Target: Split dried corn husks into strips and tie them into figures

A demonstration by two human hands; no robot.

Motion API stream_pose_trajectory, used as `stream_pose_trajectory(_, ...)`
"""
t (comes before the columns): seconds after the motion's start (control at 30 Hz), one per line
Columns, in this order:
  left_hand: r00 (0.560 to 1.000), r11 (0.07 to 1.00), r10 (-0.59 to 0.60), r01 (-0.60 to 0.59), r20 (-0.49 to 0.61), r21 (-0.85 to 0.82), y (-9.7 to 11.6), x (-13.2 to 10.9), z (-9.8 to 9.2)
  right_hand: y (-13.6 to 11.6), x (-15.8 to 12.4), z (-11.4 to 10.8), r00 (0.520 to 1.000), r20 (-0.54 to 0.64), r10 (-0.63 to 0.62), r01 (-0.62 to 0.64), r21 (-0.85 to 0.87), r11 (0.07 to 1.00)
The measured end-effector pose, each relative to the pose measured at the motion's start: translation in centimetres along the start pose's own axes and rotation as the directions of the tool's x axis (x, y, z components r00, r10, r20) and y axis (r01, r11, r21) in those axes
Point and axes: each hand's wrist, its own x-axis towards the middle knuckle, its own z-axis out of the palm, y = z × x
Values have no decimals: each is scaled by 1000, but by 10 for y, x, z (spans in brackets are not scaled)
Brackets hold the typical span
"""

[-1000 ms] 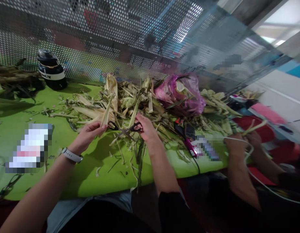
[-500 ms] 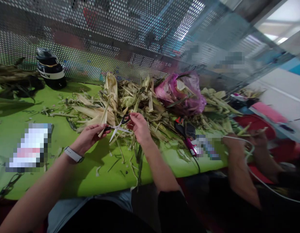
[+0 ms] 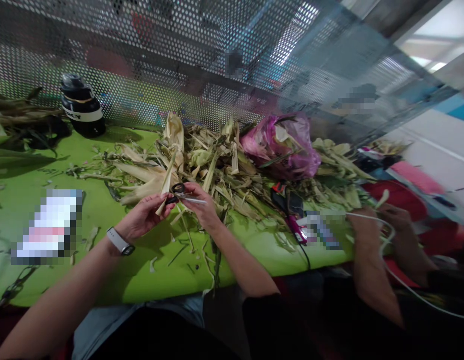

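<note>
My left hand, closed, pinches a pale dried corn husk that stands up between its fingers. Those same fingers also rest at one black handle loop of a pair of scissors. The fingers of my right hand are closed at the other black loop, just to the right. Between the hands the scissors' blades lie together, pointing right and partly covered by the right hand. Behind both hands spreads a heap of dried corn husks.
A black bottle stands at the back left, and a blurred phone lies at left. A pink plastic bag sits on the green table. Another person's hands work at the right, near a white cable.
The scissors' blades have swung from spread apart to together. My right hand has moved left, closer to my left hand. The husk stays in my left fingers.
</note>
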Motion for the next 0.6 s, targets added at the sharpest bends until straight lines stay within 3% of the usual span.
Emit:
stream_pose_trajectory(0.13, 995, 999, -37, 38, 91, -3, -2, 0, -2, -2, -4, 0, 996, 90, -14, 12, 24, 1000)
stream_pose_trajectory(0.33, 965, 987, -125, 96, 231, 133, -6, 1, -8, 3, -9, -1, 956, 265, 125, -176, 175, 969)
stream_pose_trajectory(0.47, 962, 959, -163, 102, 218, 265, -5, 1, -11, 3, -6, -1, 951, 239, 197, -227, 106, 968)
stream_pose_trajectory(0.6, 988, 954, -48, 2, 146, 299, 4, 1, -13, -5, 0, -5, 960, 194, 201, -202, -11, 979)
